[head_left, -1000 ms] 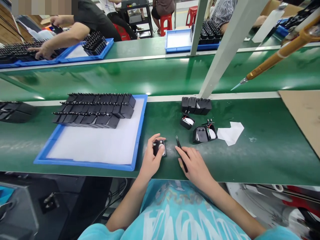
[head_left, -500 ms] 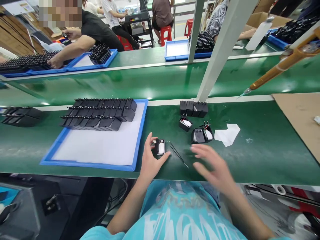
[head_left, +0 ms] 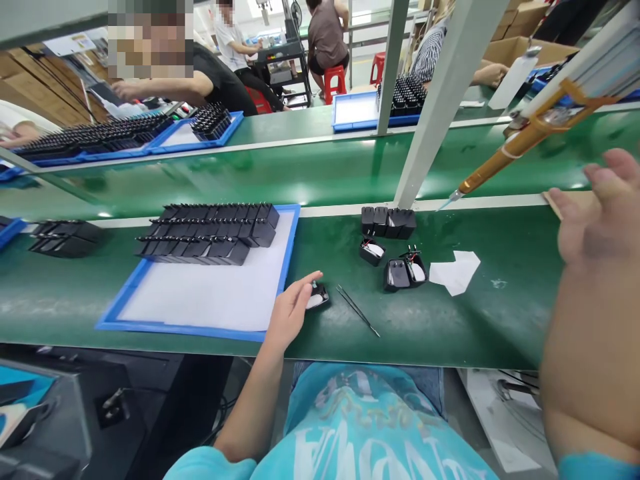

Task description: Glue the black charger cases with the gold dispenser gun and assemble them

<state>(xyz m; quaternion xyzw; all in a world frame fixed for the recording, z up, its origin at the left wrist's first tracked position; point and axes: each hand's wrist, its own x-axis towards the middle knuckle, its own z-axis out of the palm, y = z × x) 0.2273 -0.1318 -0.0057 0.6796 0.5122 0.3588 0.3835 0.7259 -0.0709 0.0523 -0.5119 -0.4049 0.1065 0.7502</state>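
Observation:
My left hand (head_left: 287, 313) is at the right edge of the blue-rimmed tray, its fingers closed on a small open black plastic case (head_left: 320, 297) with a white part inside. The fingers cover the left of the case. My right hand (head_left: 603, 213) is raised at the far right, blurred, fingers apart and with nothing seen in it. To its upper left hangs an amber dispenser (head_left: 505, 157) with a thin pale blue tip. Metal tweezers (head_left: 358, 311) lie on the green bench right of the case.
The blue-rimmed tray (head_left: 200, 293) holds rows of black cases (head_left: 210, 233). More black cases (head_left: 389, 223) and two open ones (head_left: 373, 251) (head_left: 415, 270) stand mid-bench, beside a torn white paper (head_left: 456, 272). A grey post (head_left: 440, 100) rises behind. Other people sit beyond.
My right hand has swung up and right from near the tweezers toward the dispenser, whose tip has shifted left. My left hand has turned, and the case in it has tilted.

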